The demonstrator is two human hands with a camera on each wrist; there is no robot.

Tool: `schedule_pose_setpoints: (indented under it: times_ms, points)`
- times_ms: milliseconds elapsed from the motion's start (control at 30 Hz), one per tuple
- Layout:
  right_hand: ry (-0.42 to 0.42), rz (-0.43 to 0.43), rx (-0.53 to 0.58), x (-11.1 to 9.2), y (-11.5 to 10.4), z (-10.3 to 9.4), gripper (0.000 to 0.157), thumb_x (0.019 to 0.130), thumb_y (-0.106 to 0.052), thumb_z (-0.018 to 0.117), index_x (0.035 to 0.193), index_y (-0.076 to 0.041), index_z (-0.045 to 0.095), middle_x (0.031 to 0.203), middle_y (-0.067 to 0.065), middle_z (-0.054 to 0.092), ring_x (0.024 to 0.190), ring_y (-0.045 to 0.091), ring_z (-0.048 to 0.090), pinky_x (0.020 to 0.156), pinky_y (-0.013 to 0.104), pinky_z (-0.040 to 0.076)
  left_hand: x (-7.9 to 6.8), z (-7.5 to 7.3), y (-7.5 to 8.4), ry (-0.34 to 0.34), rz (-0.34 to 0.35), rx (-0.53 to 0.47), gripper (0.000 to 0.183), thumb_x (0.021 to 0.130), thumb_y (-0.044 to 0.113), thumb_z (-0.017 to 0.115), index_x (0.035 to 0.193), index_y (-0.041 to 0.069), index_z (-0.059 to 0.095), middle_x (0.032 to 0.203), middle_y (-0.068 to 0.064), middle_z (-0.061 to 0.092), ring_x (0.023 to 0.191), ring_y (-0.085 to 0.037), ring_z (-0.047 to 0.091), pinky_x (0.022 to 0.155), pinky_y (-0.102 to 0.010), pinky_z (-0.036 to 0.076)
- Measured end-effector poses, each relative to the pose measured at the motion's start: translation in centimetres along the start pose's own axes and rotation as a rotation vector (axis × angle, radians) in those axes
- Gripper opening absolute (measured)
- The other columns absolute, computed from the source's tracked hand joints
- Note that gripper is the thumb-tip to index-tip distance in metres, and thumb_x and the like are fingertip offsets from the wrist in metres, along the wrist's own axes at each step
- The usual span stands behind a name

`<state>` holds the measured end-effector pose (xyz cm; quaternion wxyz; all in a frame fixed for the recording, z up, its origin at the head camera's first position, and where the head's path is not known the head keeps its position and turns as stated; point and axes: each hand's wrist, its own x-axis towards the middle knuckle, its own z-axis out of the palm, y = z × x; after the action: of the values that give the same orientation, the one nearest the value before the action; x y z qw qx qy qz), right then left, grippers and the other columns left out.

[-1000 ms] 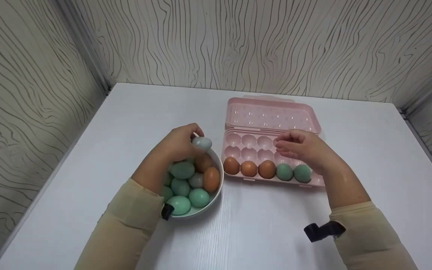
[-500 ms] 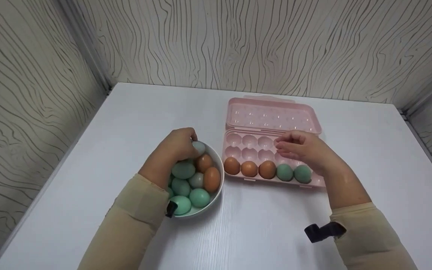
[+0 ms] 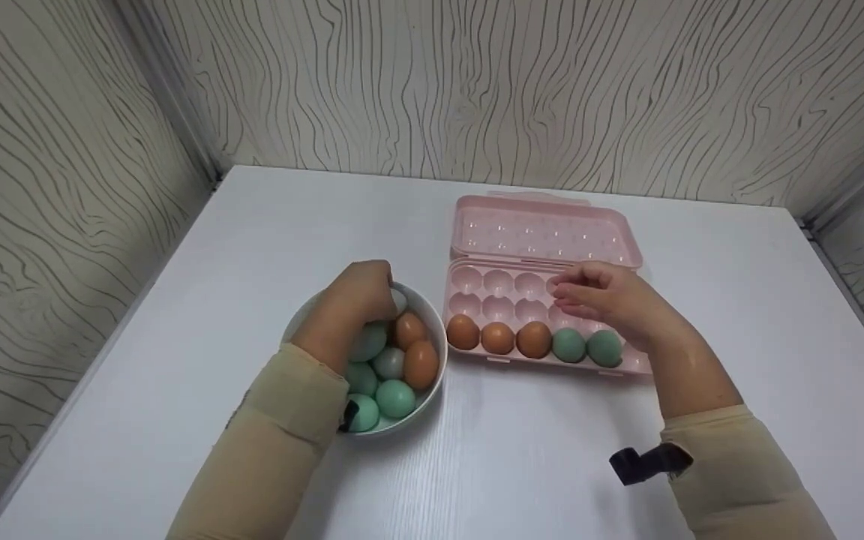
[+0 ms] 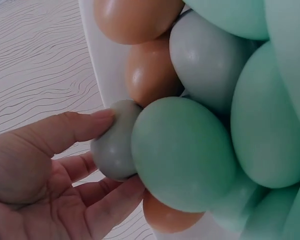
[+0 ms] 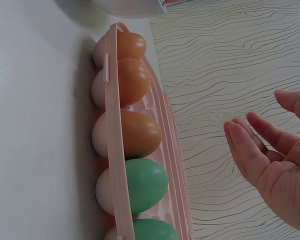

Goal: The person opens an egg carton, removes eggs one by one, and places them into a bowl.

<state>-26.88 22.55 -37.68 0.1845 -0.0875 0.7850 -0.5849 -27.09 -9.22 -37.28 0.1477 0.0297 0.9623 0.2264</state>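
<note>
My left hand reaches down into the far side of a white bowl heaped with green, brown and pale grey eggs. In the left wrist view its thumb and fingers pinch a pale grey egg, which sits against a larger green egg. Over the right part of an opened pink egg carton hovers my right hand, fingers loosely bent and holding nothing. The carton's near row carries several eggs, brown ones such as this egg on the left and green ones such as this egg beside them.
Bowl and carton stand side by side on a white table, nearly touching. The carton lid lies folded back. Behind the table rises a wood-grain patterned wall, with similar panels at both sides.
My left hand has lowered the pale grey egg from above the bowl's far rim down among the other eggs, some of which have shifted slightly. The right hand has stayed nearly still.
</note>
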Motion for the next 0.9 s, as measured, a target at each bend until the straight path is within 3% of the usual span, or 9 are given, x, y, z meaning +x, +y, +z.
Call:
schedule_pose_setpoints:
  times_ms: [467, 667, 800, 900]
  points:
    - [0.006, 0.002, -0.028, 0.3, 0.3, 0.0, 0.04, 0.088, -0.019, 0.061, 0.11, 0.012, 0.048, 0.112, 0.019, 0.051, 0.094, 0.017, 0.06, 0.083, 0.029, 0.049, 0.1, -0.2, 0.2, -0.011, 0.018, -0.003, 0.014, 0.073, 0.008, 0.057, 0.087, 0.005, 0.06, 0.084, -0.006, 0.059, 0.074, -0.022, 0.05, 0.07, -0.035, 0.045]
    - [-0.007, 0.004, -0.056, 0.1, 0.3, -0.1, 0.035, 0.089, -0.022, 0.06, 0.109, 0.006, 0.051, 0.113, 0.016, 0.052, 0.096, 0.018, 0.059, 0.086, 0.032, 0.048, -0.4, -1.2, 0.4, -0.026, -0.025, -0.022, 0.028, 0.075, 0.013, 0.062, 0.101, 0.004, 0.057, 0.095, -0.009, 0.06, 0.082, -0.024, 0.054, 0.07, -0.036, 0.047]
    - [-0.013, -0.007, -0.076, 0.0, 0.2, -0.2, 0.035, 0.09, -0.022, 0.058, 0.11, 0.006, 0.051, 0.109, 0.012, 0.054, 0.097, 0.019, 0.059, 0.087, 0.032, 0.048, -0.4, -1.8, 0.6, -0.044, -0.057, -0.053, 0.043, 0.078, 0.015, 0.064, 0.118, 0.003, 0.052, 0.113, -0.012, 0.057, 0.096, -0.026, 0.055, 0.081, -0.04, 0.047]
    - [-0.009, -0.019, -0.096, 0.0, 0.1, -0.3, 0.034, 0.09, -0.021, 0.057, 0.11, 0.006, 0.051, 0.108, 0.011, 0.054, 0.096, 0.018, 0.059, 0.086, 0.032, 0.048, -0.4, -2.1, 0.7, -0.048, -0.074, -0.086, 0.044, 0.082, 0.015, 0.063, 0.122, 0.005, 0.05, 0.118, -0.011, 0.055, 0.1, -0.025, 0.054, 0.085, -0.041, 0.046]
